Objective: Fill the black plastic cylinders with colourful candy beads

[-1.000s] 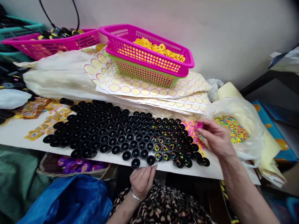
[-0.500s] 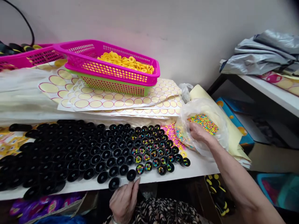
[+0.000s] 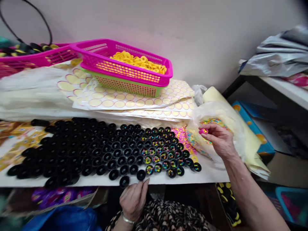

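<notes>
My right hand [image 3: 219,139] is closed on a small pink cup [image 3: 203,131] with yellow beads in it, in front of a clear plastic bag [image 3: 234,146] of multicoloured beads [image 3: 214,121]. Curled at the table's front edge, my left hand [image 3: 133,199] is closed, with its fingertips beside a black cup [image 3: 141,175]; nothing shows in its fingers. Rows of round black cups [image 3: 115,154] cover the tabletop. Those toward the right, such as one filled cup [image 3: 149,169], hold coloured beads. Others further left show only dark insides.
Behind the cups, a pink basket [image 3: 120,72] of yellow rings stands on a green basket [image 3: 125,86] over sticker sheets [image 3: 137,103]. Loose pink and yellow beads [image 3: 181,136] lie beside the bag. A shelf [image 3: 284,86] with grey plastic bags juts in at right.
My right hand has come out of the bead bag and is raised with the pink cup now visible in its fingers. My left hand stays by the same black cup. The view has shifted slightly.
</notes>
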Available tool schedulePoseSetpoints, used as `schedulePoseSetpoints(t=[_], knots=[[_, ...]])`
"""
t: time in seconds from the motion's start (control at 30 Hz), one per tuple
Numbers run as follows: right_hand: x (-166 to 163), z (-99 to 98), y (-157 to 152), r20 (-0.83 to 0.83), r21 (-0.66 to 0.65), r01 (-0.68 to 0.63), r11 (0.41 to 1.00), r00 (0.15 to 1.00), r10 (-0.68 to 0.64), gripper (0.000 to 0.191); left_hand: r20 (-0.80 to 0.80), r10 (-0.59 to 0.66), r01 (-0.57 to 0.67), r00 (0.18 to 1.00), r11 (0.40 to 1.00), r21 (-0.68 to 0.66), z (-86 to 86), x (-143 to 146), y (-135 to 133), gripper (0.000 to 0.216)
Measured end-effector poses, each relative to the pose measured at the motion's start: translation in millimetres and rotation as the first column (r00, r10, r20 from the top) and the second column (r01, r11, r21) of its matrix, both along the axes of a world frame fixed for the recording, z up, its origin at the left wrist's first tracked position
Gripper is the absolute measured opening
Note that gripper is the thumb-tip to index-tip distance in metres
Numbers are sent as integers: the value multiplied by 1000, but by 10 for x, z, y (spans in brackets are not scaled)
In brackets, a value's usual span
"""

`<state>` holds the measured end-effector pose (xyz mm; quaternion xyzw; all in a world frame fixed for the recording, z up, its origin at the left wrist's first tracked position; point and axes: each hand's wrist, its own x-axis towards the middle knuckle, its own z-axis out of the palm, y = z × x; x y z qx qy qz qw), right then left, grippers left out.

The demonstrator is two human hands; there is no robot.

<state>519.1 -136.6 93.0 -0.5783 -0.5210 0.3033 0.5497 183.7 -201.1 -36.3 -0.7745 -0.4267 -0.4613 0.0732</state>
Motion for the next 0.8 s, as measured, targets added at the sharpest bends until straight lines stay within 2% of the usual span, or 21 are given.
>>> schedulePoseSetpoints(t=[0.1, 0.17, 0.23, 0.3, 0.4, 0.5, 0.57, 0.63, 0.7, 0.73, 0.8], knots=[[-556, 61, 37, 70, -93, -255, 963, 963, 261, 19, 27, 2, -1, 1000, 1000, -26, -38, -10, -37, 31], [-878, 35, 128, 189, -156, -392, 907, 889, 416, 14, 29, 4, -3, 1000, 999, -35, -57, -17, -52, 34], [-1121, -14, 253, 348, -184, -474, 861, 788, 508, 9, 28, 4, -2, 1000, 999, -47, -66, -22, -63, 35], [-1282, -60, 377, 531, -199, -508, 838, 662, 528, 7, 33, -2, 4, 999, 998, -57, -66, -25, -69, 35], [-1418, -100, 505, 768, -250, -499, 830, 420, 484, 13, 38, -9, 12, 999, 998, -69, -59, -27, -71, 34], [-1505, -108, 555, 878, -298, -485, 822, 199, 435, 17, 33, -4, 7, 999, 996, -92, -49, -29, -69, 30], [-1547, -105, 565, 903, -312, -480, 820, 119, 413, 16, 31, -1, 4, 1000, 995, -99, -43, -29, -67, 28], [-1568, -95, 570, 910, -317, -473, 822, 92, 404, 16, 34, -3, 7, 999, 996, -94, -38, -30, -63, 28], [-1559, -71, 572, 901, -318, -466, 825, 121, 416, 17, 37, -4, 7, 999, 996, -93, -33, -30, -61, 28], [-1540, -53, 570, 887, -314, -468, 826, 166, 432, 18, 37, -3, 6, 999, 995, -97, -31, -30, -61, 27], [-1460, -10, 549, 814, -286, -481, 829, 334, 475, 18, 37, -1, 5, 999, 995, -104, -23, -29, -64, 25]])
